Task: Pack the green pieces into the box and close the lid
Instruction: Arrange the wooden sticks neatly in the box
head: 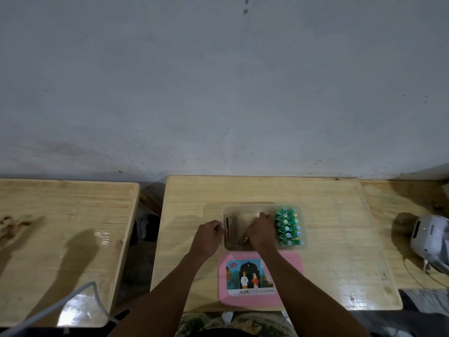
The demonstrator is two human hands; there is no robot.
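A clear plastic box point(264, 206) stands in the middle of the wooden table point(328, 239). Several green pieces point(289, 227) stand packed in two rows along the box's right side. My right hand point(261, 229) is inside the box, just left of the green rows, fingers curled; whether it holds anything is hidden. My left hand point(209, 233) rests with its fingers closed against the box's left wall, beside dark reddish items point(228, 228) inside. The pink lid point(245, 280) with a picture label lies flat on the table in front of the box, partly under my right forearm.
A second wooden table point(63, 239) stands to the left across a gap. A white device point(430, 237) with a cable sits at the right edge. A grey wall rises behind the tables. A white cable point(60, 305) crosses the bottom left.
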